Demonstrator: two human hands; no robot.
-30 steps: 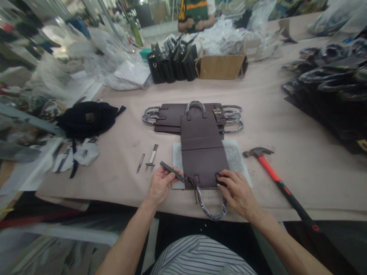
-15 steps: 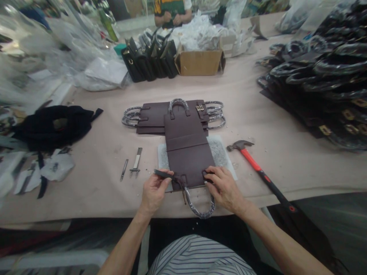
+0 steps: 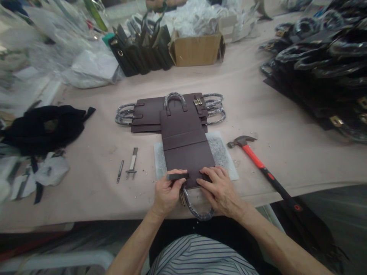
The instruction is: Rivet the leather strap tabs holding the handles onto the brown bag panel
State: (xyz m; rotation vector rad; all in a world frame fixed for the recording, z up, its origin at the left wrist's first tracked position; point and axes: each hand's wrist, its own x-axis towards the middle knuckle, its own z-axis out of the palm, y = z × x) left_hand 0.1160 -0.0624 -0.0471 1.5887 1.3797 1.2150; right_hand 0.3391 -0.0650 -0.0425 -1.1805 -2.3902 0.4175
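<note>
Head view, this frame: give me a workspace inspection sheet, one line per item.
Surface: table under a pale cover, specks of debris.
Job's things: brown bag panel flat on a grey pad, wrapped handle over the table edge; dark strip laid at the panel's near edge.
Clutter: hammer, two metal tools, panel stack, black bags, box, black cloth.
Grippers: left hand pinches the strip; right hand presses the panel.
Cables: nothing seen.
Surroundings: plastic wrapping, upright bags.
</note>
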